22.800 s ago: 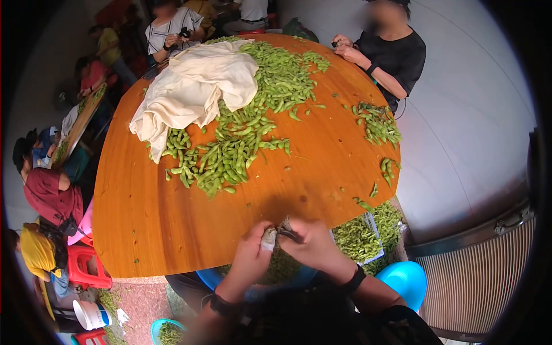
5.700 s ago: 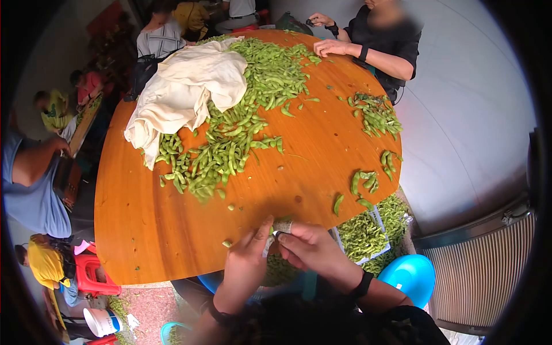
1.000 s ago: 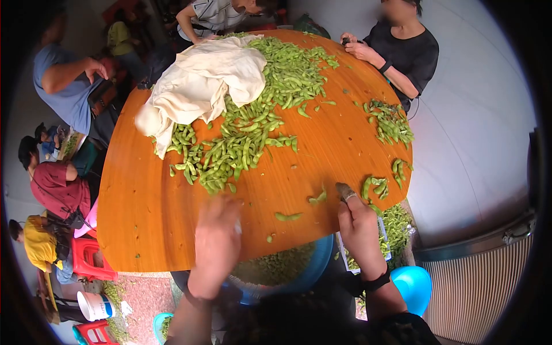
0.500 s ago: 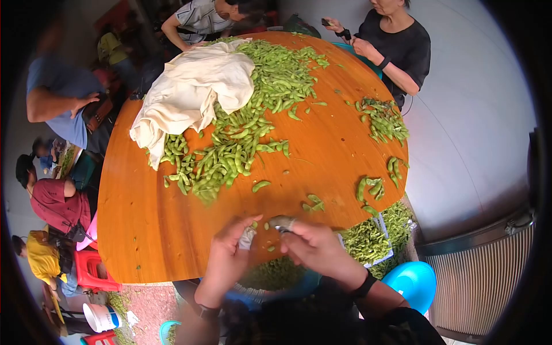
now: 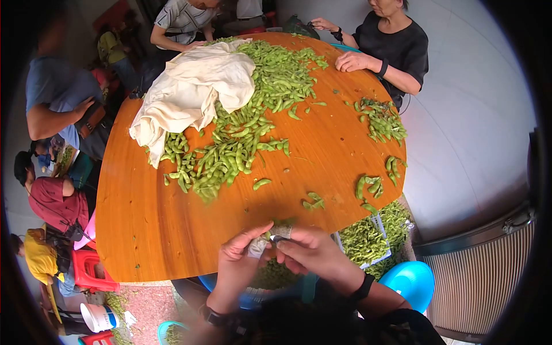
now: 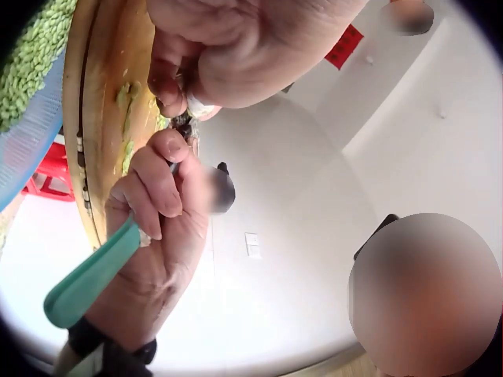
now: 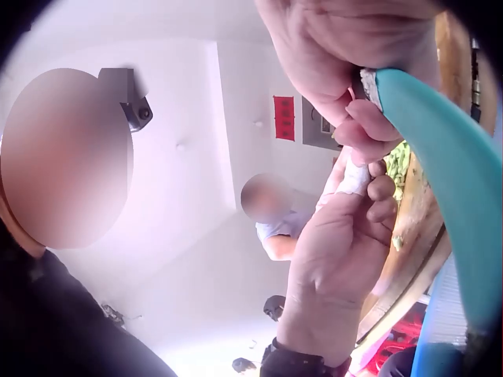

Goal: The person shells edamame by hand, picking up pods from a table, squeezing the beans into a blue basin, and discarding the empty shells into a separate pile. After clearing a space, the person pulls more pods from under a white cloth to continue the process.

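Observation:
My left hand (image 5: 240,253) and right hand (image 5: 313,250) meet over the front edge of the round wooden table (image 5: 155,241). White tape (image 5: 258,246) wraps the left thumb, which pinches a small green soybean pod (image 5: 268,234) against the fingers; the pod is mostly covered. A grey wrap (image 5: 282,231) covers the right index finger. In the left wrist view, the right hand's fingers curl round a tool with a teal handle (image 6: 90,275), its working end hidden between the hands. Below them, a blue basin (image 5: 259,298) holds shelled green beans (image 5: 275,276).
A heap of pods (image 5: 230,155) lies beyond my hands, partly under a cream cloth (image 5: 195,80). Loose pods (image 5: 313,201) lie closer. A crate of pods (image 5: 363,240) and a blue bowl (image 5: 408,284) stand at right. Other people are around the table.
A second ago my hands were apart, the left over the table near the pods; now they are together over the basin. Half a second ago, loose beans showed between them. More pods lie near the front.

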Demonstrator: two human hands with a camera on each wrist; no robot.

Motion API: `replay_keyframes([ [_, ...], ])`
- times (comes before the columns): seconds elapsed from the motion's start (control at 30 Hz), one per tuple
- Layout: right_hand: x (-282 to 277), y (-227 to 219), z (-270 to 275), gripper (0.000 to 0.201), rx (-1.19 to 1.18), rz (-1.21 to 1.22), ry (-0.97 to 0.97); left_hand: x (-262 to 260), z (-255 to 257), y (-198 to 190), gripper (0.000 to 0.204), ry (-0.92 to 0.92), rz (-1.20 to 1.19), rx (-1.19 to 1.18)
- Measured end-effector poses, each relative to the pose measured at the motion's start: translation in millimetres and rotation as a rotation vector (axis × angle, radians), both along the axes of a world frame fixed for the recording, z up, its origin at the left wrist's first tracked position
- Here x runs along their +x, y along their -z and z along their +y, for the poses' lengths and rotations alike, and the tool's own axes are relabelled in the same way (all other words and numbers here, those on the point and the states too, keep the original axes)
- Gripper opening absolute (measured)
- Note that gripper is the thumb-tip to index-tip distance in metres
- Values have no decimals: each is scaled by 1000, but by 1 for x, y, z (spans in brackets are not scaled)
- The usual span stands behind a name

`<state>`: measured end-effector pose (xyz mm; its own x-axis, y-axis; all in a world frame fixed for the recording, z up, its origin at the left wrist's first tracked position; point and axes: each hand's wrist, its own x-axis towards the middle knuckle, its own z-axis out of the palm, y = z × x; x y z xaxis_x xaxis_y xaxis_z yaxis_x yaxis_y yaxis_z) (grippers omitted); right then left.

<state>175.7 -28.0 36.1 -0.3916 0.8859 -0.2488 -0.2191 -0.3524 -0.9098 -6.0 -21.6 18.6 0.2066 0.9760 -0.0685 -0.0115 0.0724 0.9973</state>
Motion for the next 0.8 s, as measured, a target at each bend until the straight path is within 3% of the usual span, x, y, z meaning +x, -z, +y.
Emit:
replay_keyframes([
  [0.3,-1,9,-8,17,9,73,46,-5,-8,-3,36,30,-332,-274],
  [0.47,8,5,-1,18,-193,173,-31,-6,-7,0,35,30,-587,-468],
  [0.53,3,1,-6,18,-125,128,2,4,-9,-9,26,59,-242,-139],
  [0.6,1,-5,-11,18,-66,82,25,5,-10,3,25,-24,-205,-45],
  [0.67,0,-10,-12,17,-34,10,65,-5,-6,8,24,-4,328,546],
  [0.8,-6,2,-11,17,-3,34,105,2,-4,-5,21,-50,641,751],
])
